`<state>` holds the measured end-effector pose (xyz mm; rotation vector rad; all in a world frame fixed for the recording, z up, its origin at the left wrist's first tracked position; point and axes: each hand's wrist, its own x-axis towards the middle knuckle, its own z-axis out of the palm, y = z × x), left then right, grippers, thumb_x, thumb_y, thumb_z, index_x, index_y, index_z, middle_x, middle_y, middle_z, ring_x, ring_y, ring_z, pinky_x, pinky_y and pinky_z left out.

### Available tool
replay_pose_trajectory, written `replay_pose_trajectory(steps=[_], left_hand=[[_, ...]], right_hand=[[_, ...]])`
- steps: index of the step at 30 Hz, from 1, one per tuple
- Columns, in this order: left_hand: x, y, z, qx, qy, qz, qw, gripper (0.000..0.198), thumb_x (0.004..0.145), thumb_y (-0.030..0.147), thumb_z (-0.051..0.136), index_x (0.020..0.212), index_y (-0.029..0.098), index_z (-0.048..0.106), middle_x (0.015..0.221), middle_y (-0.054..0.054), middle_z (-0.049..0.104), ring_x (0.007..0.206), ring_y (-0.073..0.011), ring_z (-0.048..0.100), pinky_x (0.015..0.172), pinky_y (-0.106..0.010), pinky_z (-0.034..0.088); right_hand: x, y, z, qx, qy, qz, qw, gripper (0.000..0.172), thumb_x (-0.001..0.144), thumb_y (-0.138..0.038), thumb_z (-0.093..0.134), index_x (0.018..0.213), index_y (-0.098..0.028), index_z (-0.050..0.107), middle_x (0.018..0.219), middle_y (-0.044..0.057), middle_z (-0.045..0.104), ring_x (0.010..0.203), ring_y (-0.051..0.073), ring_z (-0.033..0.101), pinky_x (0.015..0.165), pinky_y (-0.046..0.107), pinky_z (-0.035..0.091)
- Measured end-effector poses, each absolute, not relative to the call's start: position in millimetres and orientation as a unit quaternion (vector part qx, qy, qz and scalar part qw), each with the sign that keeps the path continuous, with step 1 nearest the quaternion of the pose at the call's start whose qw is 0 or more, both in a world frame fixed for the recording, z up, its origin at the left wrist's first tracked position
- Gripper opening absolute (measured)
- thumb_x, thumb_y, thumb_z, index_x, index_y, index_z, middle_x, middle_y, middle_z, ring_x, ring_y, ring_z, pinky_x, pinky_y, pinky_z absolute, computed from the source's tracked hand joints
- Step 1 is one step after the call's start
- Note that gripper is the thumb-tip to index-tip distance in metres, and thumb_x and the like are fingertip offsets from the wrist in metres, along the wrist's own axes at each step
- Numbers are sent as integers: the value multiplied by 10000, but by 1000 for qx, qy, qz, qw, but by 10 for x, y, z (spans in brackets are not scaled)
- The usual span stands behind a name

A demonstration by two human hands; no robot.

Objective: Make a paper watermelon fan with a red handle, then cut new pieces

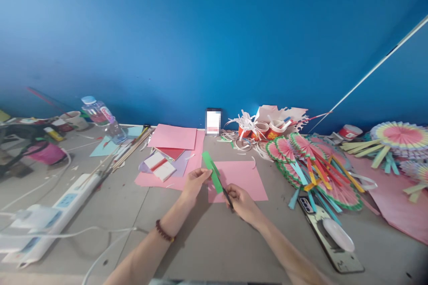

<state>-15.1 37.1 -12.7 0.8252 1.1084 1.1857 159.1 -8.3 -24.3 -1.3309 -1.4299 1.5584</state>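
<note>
A narrow green paper strip (211,170) is pinched at its left edge between the fingers of my left hand (197,181). Scissors with dark handles (228,198) are in my right hand (240,200), their blades pointing up and left along the strip's right side. A thin sliver of green stands slightly apart from the strip near its upper right. Both hands are above the grey table, over the lower left part of a pink sheet (245,178). A dark beaded bracelet is on my left wrist.
On the left are a power strip (63,209), a bottle (103,118) and sticks (132,149). Stacked pink paper (174,136) lies behind my left hand. Red cups (261,131), folded paper fans (304,156) and a phone (329,236) are on the right.
</note>
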Motion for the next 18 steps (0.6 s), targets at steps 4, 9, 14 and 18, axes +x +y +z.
replay_pose_trajectory(steps=[4, 9, 14, 18], left_hand=[[-155, 385, -149, 363, 477, 516, 612, 312, 578, 413, 783, 566, 141, 630, 512, 16, 538, 467, -64, 427, 468, -184, 347], [-153, 386, -148, 363, 475, 514, 615, 303, 579, 404, 784, 565, 145, 628, 501, 20, 535, 455, -65, 429, 465, -188, 365], [-144, 376, -169, 360, 466, 511, 626, 292, 573, 396, 790, 575, 152, 629, 488, 32, 527, 462, -73, 451, 479, -192, 372], [-140, 374, -199, 370, 456, 509, 629, 290, 593, 397, 779, 571, 155, 622, 483, 39, 513, 463, -77, 447, 484, -199, 365]], right_hand=[[1592, -76, -293, -511, -532, 593, 321, 151, 779, -356, 515, 736, -216, 478, 552, -68, 490, 418, 65, 349, 432, 197, 275], [1581, -70, -304, -513, -531, 596, 315, 198, 782, -394, 527, 730, -214, 465, 550, -61, 509, 419, 65, 375, 429, 197, 285], [1576, -72, -282, -515, -525, 599, 318, 213, 784, -404, 531, 729, -212, 459, 546, -65, 503, 403, 56, 350, 416, 192, 269], [1577, -78, -259, -511, -524, 603, 316, 215, 784, -408, 536, 736, -212, 462, 561, -66, 505, 399, 50, 336, 413, 191, 260]])
